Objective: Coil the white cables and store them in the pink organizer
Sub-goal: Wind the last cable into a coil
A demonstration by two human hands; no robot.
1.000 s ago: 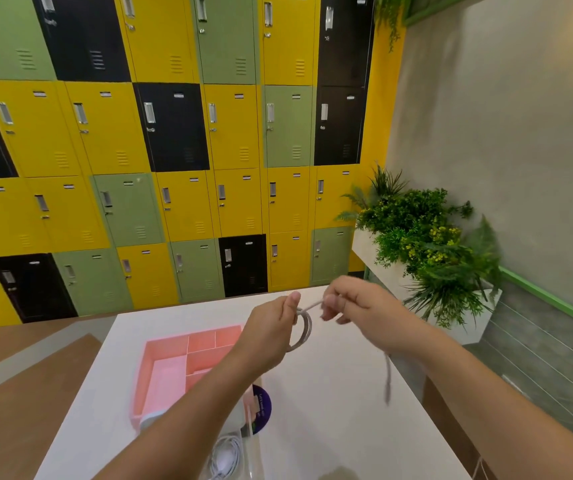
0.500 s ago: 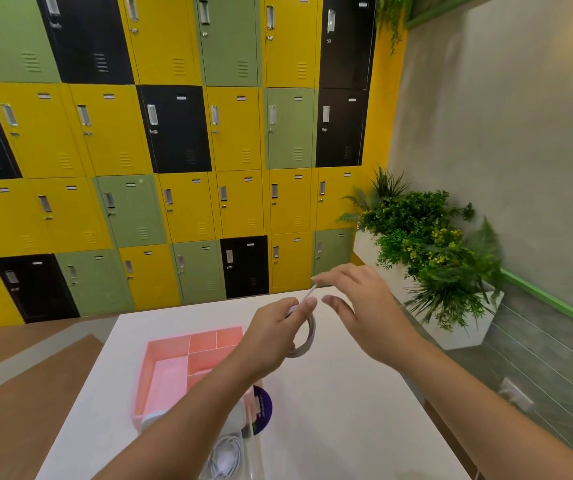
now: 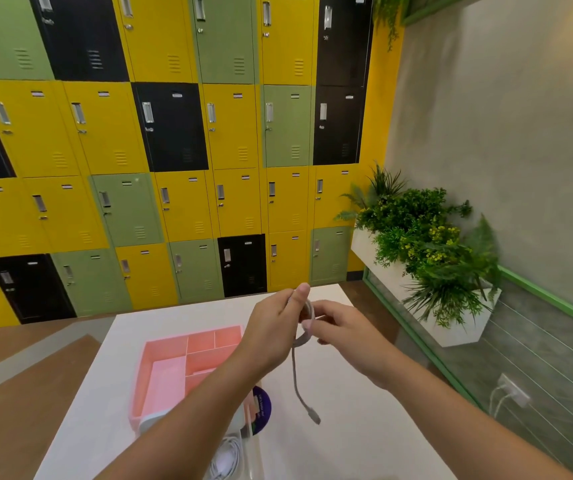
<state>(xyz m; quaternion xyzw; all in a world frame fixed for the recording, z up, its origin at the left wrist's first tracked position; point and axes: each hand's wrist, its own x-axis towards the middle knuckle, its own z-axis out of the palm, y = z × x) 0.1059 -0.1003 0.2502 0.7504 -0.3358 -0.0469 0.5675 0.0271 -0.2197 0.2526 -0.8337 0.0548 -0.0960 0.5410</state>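
Above the far half of the white rectangular tabletop (image 3: 347,427), left hand (image 3: 273,332) pinches a small coil of thin white cable (image 3: 307,318), thumb up, fingers closed on the loops; right hand (image 3: 345,336) w/ fingers curled onto the coil's right side. Cable's loose end w/ plug (image 3: 314,416) dangles free over bare tabletop toward the right edge. Pink plastic divided organizer tray (image 3: 160,375) sits at left, well inside the left edge; another white cable bundle (image 3: 226,459) lies near the front edge.

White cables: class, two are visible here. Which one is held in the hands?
The white cable looped between the left hand and right hand, its end dangling above the table. The other cable lies bundled at the near edge, untouched.
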